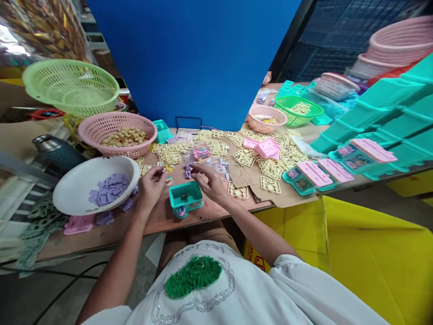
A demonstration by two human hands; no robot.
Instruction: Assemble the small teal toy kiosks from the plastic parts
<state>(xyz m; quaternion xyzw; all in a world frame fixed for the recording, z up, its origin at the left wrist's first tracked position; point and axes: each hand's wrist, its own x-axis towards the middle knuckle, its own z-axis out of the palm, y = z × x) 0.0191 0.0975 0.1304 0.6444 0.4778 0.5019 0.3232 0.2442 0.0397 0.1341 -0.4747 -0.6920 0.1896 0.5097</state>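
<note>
Small open teal plastic box [185,198] sits on the brown counter [216,212] between both hands; left hand [150,186] pinches a tiny yellow piece, right hand [211,180] has fingers half-curled over small purple plastic bits [187,171] just behind the box, hold unclear. Best judged: keep the pinch light and steady the box while seating pieces. No readable writing near the box.
</note>
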